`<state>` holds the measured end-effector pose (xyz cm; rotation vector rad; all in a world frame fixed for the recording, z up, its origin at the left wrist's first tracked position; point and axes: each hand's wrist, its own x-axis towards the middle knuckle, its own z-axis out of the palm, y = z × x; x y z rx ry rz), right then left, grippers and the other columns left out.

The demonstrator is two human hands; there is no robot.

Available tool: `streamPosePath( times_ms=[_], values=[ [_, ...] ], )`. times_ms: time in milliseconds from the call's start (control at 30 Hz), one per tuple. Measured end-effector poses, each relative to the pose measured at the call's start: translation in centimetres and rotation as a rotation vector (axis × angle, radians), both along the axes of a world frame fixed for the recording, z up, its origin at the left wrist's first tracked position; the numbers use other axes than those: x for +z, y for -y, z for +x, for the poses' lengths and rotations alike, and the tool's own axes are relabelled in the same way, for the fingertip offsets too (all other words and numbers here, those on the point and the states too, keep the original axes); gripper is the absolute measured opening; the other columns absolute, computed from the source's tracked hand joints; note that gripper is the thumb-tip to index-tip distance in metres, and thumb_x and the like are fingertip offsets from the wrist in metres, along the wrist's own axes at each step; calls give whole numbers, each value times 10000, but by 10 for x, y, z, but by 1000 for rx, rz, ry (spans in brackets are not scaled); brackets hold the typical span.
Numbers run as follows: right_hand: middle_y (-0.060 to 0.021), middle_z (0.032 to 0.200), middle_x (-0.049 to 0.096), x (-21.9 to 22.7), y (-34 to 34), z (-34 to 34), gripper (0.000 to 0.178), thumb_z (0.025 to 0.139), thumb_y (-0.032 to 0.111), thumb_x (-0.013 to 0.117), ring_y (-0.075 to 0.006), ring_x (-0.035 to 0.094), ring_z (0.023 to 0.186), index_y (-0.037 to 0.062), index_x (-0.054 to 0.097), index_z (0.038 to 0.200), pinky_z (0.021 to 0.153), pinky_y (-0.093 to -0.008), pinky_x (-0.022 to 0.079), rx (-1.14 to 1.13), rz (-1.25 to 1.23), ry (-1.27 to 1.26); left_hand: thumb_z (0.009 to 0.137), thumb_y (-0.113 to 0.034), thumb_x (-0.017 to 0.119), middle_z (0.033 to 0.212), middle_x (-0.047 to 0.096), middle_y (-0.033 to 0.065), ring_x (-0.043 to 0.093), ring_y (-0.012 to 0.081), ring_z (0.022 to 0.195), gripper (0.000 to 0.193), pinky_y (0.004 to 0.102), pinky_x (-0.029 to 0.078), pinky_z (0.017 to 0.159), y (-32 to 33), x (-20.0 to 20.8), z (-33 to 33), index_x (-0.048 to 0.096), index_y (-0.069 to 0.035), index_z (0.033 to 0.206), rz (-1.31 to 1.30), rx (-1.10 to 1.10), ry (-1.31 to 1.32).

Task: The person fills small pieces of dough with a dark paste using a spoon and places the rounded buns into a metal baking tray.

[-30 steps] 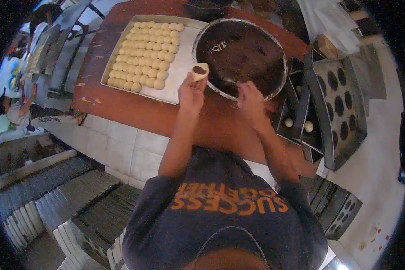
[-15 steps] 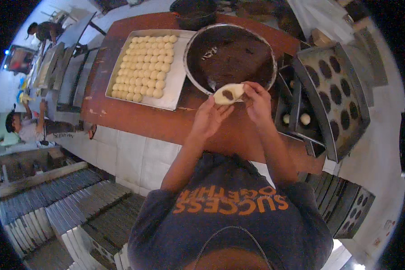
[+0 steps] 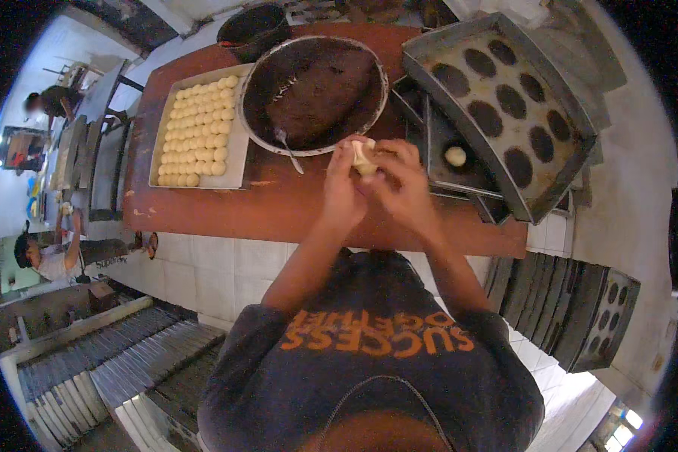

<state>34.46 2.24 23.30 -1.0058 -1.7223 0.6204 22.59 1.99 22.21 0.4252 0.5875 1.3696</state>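
Observation:
Between both hands, just in front of the bowl, is a piece of pale dough (image 3: 364, 157) with its edges gathered upward. My left hand (image 3: 344, 184) is closed around its left side. Fingers of my right hand (image 3: 399, 175) pinch the dough from the right. The large round bowl (image 3: 242, 113) of dark brown filling (image 3: 320, 98) stands just beyond, with a spoon (image 3: 290, 151) leaning over its near rim. To the left, a metal tray (image 3: 236, 162) carries rows of pale dough balls (image 3: 200, 124). No filling shows on the dough now.
At right, a baking pan with round hollows (image 3: 512, 102) rests tilted over dark pans, one holding a dough ball (image 3: 455, 157). A black tub (image 3: 254, 34) stands at the back of the brown table (image 3: 279, 215). Stacked pans (image 3: 557, 301) flank me. Two people work far left.
The dough was spread flat with brown filling showing; now its edges are folded up over it. My right hand has closed in on it. The view has shifted to the right.

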Motion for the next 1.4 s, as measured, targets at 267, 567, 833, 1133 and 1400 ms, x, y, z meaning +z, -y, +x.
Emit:
streamPosePath(
  times_ms=[267,567,833,1133,1400],
  values=[
    [-124,941,583,-1,25,20,253,665,36,643,-256,588,840,34,590,913,725,-302,478,-87,-136,-110,814,-49,554,970,520,66,530,164,825,271,275,469,712,29,-15,42,450,-66,1064,-126,92,-144],
    [-106,949,568,3,37,-16,290,611,59,652,-290,511,994,58,602,898,852,-375,381,-146,280,213,867,-198,530,968,539,39,523,146,879,234,302,440,772,47,11,-1,512,-41,1039,-171,-55,176],
    [-102,807,580,-14,42,-81,214,623,81,646,-295,542,750,62,612,833,710,-363,414,-84,66,145,861,-234,541,941,561,34,540,155,879,258,289,455,768,66,-16,-63,516,-45,1035,-191,40,73],
    [-127,946,527,-12,81,-163,177,607,35,659,-295,508,871,37,604,775,749,-374,417,-72,87,179,842,-206,559,883,568,50,560,164,776,193,301,484,665,94,-36,-134,519,-66,968,-190,49,150],
    [-137,982,533,-33,106,-149,179,614,24,643,-306,505,866,52,610,787,742,-370,428,-80,-119,127,806,-140,596,910,543,41,533,136,727,251,259,440,575,119,-34,-148,508,-48,1022,-287,-219,282]
  ],
)
